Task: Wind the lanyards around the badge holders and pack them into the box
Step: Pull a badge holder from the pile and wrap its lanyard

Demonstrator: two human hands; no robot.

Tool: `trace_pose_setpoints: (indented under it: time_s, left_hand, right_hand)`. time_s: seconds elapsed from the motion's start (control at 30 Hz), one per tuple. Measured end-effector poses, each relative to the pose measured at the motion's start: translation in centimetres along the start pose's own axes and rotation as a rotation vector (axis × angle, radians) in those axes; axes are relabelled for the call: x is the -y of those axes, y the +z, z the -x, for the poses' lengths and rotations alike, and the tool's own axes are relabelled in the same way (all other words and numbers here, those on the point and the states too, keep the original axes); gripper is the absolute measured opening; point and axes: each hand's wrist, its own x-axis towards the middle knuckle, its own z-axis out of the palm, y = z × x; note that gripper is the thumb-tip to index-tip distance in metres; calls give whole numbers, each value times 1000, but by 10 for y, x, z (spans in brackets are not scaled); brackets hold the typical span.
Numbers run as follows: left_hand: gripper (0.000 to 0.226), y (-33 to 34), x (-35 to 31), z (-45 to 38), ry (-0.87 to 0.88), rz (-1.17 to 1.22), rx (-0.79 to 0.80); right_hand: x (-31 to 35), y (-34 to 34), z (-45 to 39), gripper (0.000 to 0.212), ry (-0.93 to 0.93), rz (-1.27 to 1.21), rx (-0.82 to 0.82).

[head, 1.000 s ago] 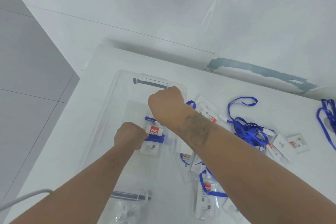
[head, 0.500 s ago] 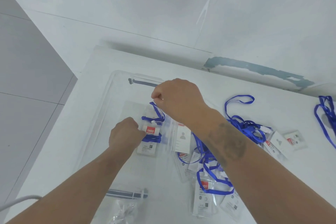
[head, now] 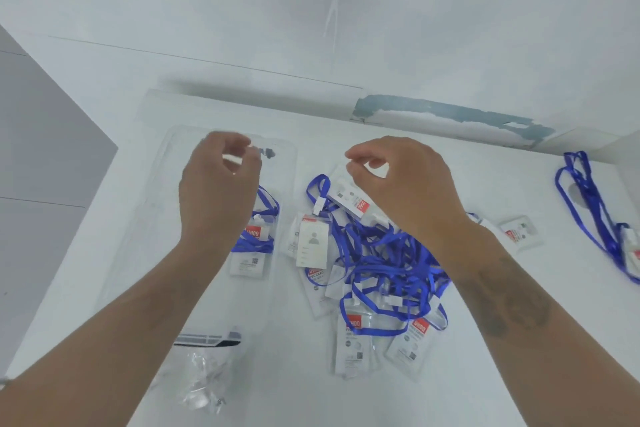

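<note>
A clear plastic box (head: 162, 163) stands on the white table at the left. Inside it lies one badge holder (head: 252, 255) with a red label and its blue lanyard wound around it. My left hand (head: 218, 191) hovers above the box with loosely curled fingers, holding nothing. To the right of the box is a tangled pile of badge holders and blue lanyards (head: 377, 267). My right hand (head: 401, 184) hangs over the far side of that pile, fingers loosely curled and empty, just above an upturned badge holder (head: 351, 201).
A single badge holder (head: 519, 232) lies further right, and another blue lanyard (head: 588, 204) trails at the table's right edge. A crumpled clear bag (head: 204, 385) sits near the box's near handle (head: 207, 340). The wall runs close behind the table; the floor drops off at the left.
Both hands let go of the wound badge holder, which now lies in the box, and lifted. My right hand moved right, over the pile.
</note>
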Motion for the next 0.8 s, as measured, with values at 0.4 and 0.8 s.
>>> trace_pose_setpoints:
  time_s: [0.4,0.8]
  left_hand:
    - [11,50,-48,83,314,-86,175]
    - [21,84,19,131,-12,-510,602]
  right_hand:
    - [-74,-29,84,19,141,-25,24]
    - [-92,31,128,23,191,-6,377]
